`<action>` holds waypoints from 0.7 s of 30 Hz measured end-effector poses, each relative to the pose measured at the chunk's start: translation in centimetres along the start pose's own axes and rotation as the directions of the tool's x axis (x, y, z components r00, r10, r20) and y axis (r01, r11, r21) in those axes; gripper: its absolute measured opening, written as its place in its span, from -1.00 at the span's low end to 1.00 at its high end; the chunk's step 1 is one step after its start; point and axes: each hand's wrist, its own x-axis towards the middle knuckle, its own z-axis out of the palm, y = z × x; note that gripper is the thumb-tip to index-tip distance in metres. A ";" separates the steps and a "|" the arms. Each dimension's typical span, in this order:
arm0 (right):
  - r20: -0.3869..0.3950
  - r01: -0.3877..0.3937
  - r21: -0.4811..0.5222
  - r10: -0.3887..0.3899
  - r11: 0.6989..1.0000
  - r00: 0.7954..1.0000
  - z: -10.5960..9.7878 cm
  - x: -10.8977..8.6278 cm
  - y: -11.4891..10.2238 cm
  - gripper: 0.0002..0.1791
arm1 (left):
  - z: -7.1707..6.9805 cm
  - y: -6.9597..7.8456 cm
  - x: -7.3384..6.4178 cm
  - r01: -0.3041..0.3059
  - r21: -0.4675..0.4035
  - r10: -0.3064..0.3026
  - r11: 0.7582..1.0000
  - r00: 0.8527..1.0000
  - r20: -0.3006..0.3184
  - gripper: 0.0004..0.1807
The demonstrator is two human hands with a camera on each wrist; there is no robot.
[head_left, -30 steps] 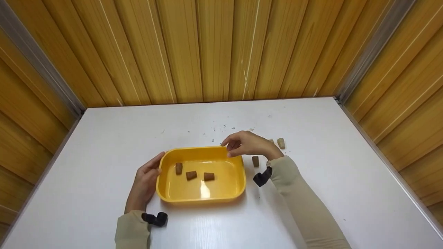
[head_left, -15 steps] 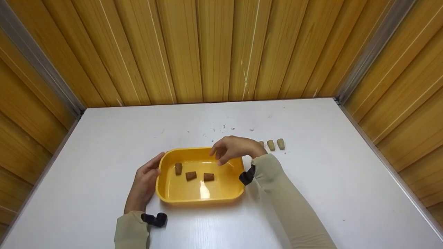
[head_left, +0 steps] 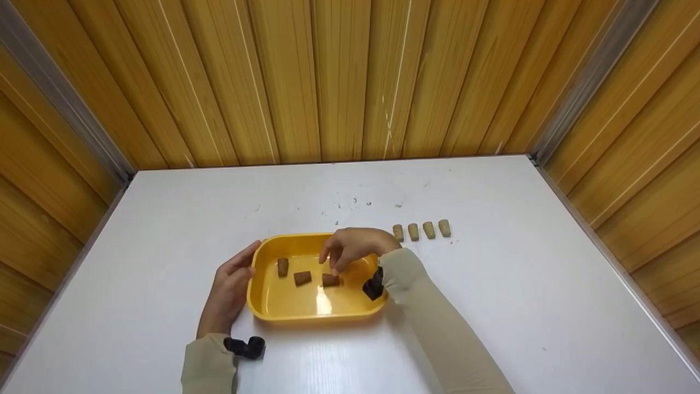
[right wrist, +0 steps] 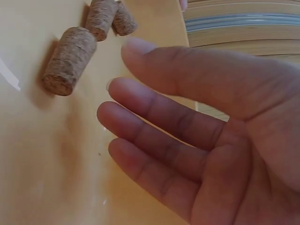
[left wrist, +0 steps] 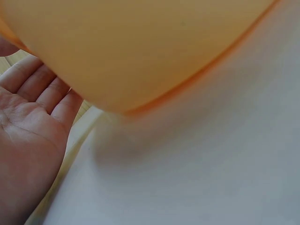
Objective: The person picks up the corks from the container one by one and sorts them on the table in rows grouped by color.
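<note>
Three brown tapered corks lie in the yellow tray (head_left: 350, 316): a left cork (head_left: 283, 267), a middle cork (head_left: 302, 278) and a right cork (head_left: 330, 280). My left hand (head_left: 231, 284) holds the tray's left side, fingers along the outer wall and thumb at the rim. In the left wrist view its fingers lie against the tray wall (left wrist: 140, 56). My right hand (head_left: 355, 246) reaches over the tray, with nothing in it. The right wrist view shows its thumb and fingers apart, near but off the closest cork (right wrist: 69, 61).
Several paler corks (head_left: 429, 230) stand in a row on the white table (head_left: 492, 230), behind and right of the tray. Small dark crumbs (head_left: 354, 201) lie farther back. Wood-patterned walls (head_left: 339, 82) close off the back and both sides.
My right hand has moved left and nearer, from the tray's far right rim to above the right cork. More pale corks show; a darker cork on the table is now hidden. The left hand stays.
</note>
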 end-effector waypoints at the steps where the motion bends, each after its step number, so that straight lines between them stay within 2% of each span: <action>1: 0.007 -0.008 0.002 0.008 1.000 1.000 0.1 0.1 0.0 -0.63 | 0.0 0.0 0.0 0.000 0.001 0.000 1.000 1.000 -0.001 -0.37; 6: 0.040 -0.032 0.002 0.032 0.999 0.999 0.5 0.6 0.0 -0.60 | -0.1 0.0 0.0 0.003 0.021 -0.003 1.000 1.000 0.007 -0.37; 12: 0.063 -0.063 0.013 0.062 0.998 0.996 1.0 1.3 -0.3 -0.58 | 0.0 0.0 0.0 -0.009 -0.008 0.009 1.000 1.000 -0.002 -0.39; 21: 0.029 -0.109 -0.049 0.110 0.993 0.993 1.5 1.8 -0.4 -0.62 | -0.1 -0.1 0.0 -0.025 -0.018 0.025 1.000 1.000 0.000 -0.40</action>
